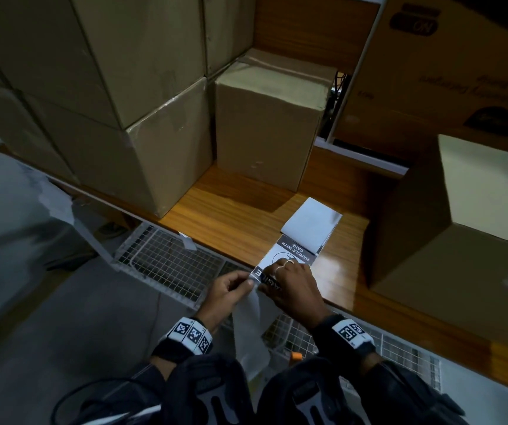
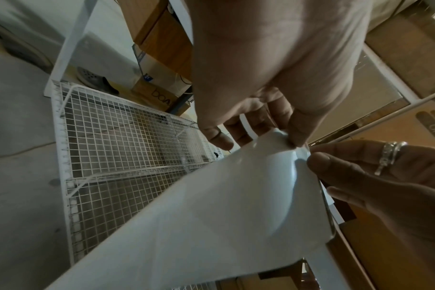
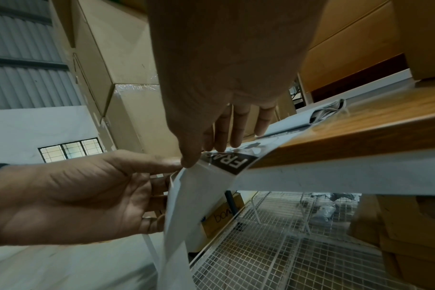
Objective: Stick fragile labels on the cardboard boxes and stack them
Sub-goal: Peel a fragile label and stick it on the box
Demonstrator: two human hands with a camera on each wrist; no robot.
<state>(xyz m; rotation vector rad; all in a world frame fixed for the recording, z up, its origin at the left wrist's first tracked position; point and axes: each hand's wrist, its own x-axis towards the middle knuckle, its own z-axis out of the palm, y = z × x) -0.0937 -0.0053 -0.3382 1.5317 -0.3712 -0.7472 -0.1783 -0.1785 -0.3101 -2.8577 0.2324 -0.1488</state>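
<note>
A black-and-white fragile label (image 1: 289, 253) lies at the front edge of the wooden shelf (image 1: 234, 216), its near end overhanging. My right hand (image 1: 270, 279) lies over it, fingers on top and thumb at the overhanging corner (image 3: 201, 155), pinching the label (image 3: 234, 162). My left hand (image 1: 248, 282) pinches the white backing paper (image 1: 249, 326), which hangs down peeled from the label (image 2: 224, 215). A plain cardboard box (image 1: 268, 124) stands behind on the shelf. Another box (image 1: 461, 234) stands at the right.
A tall stack of cardboard boxes (image 1: 142, 118) fills the shelf's left side. A pile of white label sheets (image 1: 311, 225) lies just behind the label. A white wire basket (image 1: 167, 265) hangs below the shelf edge. Printed cartons (image 1: 449, 72) stand at the back right.
</note>
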